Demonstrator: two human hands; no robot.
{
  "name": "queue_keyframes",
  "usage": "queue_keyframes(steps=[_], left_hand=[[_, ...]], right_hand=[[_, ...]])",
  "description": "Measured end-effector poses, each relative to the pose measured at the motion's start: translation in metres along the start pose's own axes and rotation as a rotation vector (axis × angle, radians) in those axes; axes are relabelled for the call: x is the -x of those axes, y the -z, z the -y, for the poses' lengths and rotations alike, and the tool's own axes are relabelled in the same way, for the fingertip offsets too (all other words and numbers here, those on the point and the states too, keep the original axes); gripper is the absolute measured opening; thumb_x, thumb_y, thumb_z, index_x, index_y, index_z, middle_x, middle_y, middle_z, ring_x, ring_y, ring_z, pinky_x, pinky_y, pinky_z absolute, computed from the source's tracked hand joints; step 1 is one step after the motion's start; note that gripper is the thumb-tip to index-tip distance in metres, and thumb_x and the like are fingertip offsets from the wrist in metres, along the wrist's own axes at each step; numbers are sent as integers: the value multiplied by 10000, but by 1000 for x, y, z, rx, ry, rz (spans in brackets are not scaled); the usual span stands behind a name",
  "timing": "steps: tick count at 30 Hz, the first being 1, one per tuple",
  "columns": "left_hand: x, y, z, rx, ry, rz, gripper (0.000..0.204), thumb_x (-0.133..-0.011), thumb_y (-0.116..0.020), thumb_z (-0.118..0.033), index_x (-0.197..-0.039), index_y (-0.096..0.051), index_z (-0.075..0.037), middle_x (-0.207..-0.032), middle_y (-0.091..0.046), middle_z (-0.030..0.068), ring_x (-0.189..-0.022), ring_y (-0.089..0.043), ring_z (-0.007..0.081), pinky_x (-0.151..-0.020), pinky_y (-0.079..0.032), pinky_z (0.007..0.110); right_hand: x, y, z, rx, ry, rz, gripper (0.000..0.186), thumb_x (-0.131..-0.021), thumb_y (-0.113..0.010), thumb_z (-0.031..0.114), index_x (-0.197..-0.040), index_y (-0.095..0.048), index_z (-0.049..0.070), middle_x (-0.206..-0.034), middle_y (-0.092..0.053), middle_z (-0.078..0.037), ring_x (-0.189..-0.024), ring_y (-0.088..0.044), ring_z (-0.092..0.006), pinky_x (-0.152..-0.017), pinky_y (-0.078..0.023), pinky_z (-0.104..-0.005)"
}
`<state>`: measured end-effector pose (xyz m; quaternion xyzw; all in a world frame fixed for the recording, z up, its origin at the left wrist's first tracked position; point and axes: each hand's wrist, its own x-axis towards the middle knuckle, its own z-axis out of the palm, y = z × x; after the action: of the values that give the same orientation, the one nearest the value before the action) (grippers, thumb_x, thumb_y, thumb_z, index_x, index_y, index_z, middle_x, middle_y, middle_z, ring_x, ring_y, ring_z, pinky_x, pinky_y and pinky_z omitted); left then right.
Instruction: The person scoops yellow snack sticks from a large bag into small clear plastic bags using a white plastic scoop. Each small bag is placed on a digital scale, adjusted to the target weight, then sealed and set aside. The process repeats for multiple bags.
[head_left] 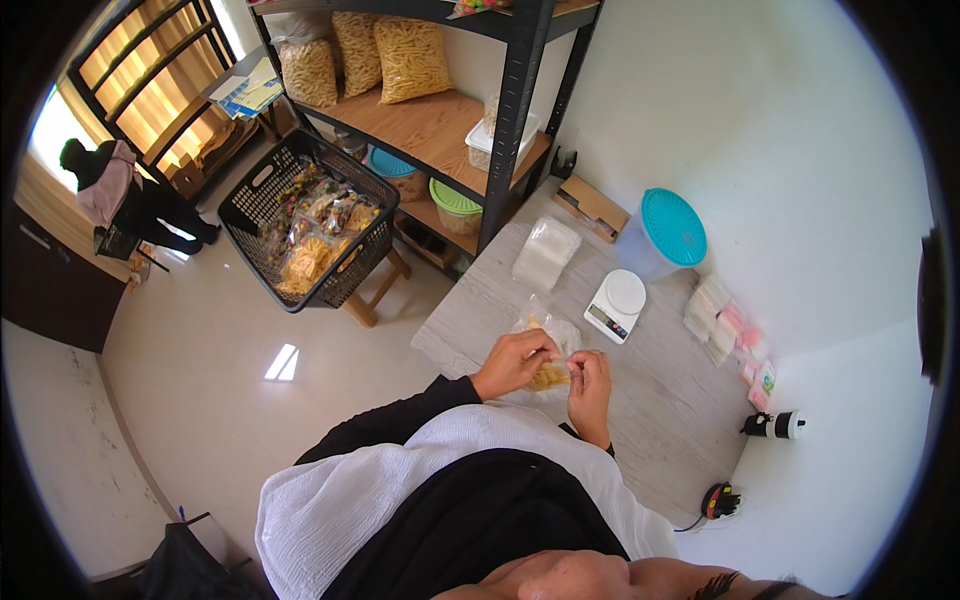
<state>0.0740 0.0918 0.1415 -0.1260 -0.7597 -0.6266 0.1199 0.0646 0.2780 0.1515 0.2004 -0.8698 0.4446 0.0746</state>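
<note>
A small clear plastic bag (547,378) with yellowish snack pieces lies at the near edge of the table, right in front of my body. My left hand (513,364) pinches its plastic from the left. From the right, my right hand (590,393) has its thumb and fingers closed on the same plastic, close to the left fingertips. More clear plastic (540,318) with a little yellow in it shows just beyond my left fingers; whether it belongs to the same bag I cannot tell.
Beyond my hands are a stack of clear bags (547,254), a white kitchen scale (617,305) and a blue-lidded tub (662,236). Pink and white packets (728,322) line the wall. Left of the table, a black basket (370,238) holds bagged snacks; another person (125,190) stands far left.
</note>
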Motion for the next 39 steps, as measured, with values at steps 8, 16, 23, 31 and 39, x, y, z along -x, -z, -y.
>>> queue_keyframes(steps=[8, 16, 23, 31, 39], left_hand=[[0, 100, 39, -114, 52, -437, 202, -828, -574, 139, -899, -674, -22, -837, -657, 26, -781, -629, 101, -702, -530, 263], [13, 337, 73, -928, -18, -929, 133, -895, -678, -48, -1012, -742, -44, -969, -724, 109, -885, -675, 225, -804, -519, 346], [43, 327, 140, -1343, 243, -576, 620, -796, -761, -137, -1355, -530, -1, -1408, -510, 235, -1274, -498, 393, -1030, -420, 473], [20, 49, 154, -400, 307, -117, 444, -867, -748, -266, -1215, -637, -13, -1247, -605, 170, -1127, -583, 374, -998, -449, 427], [-14, -49, 99, -587, 339, 183, 902, -723, -829, -322, -1455, -382, -42, -1463, -296, 302, -1328, -346, 484, -1088, -364, 499]], right_hand=[[-8, 14, -15, -297, -183, -69, 176, -922, -644, 73, -1078, -616, -2, -1012, -617, -128, -972, -607, -224, -908, -472, -328], [6, 45, -59, -111, -240, -120, 127, -915, -600, -12, -1033, -642, 9, -970, -629, -103, -919, -636, -213, -857, -505, -315], [30, 28, -116, -65, -339, -104, 119, -894, -642, 26, -1013, -644, 27, -982, -618, -118, -871, -638, -235, -794, -516, -318], [73, -25, -189, -6, -422, 73, 202, -811, -747, 125, -980, -665, 51, -1002, -601, -134, -951, -604, -303, -839, -501, -393], [82, -63, -183, 216, -348, 26, 284, -730, -821, 189, -948, -683, 69, -1043, -553, -178, -992, -566, -319, -887, -474, -400]])
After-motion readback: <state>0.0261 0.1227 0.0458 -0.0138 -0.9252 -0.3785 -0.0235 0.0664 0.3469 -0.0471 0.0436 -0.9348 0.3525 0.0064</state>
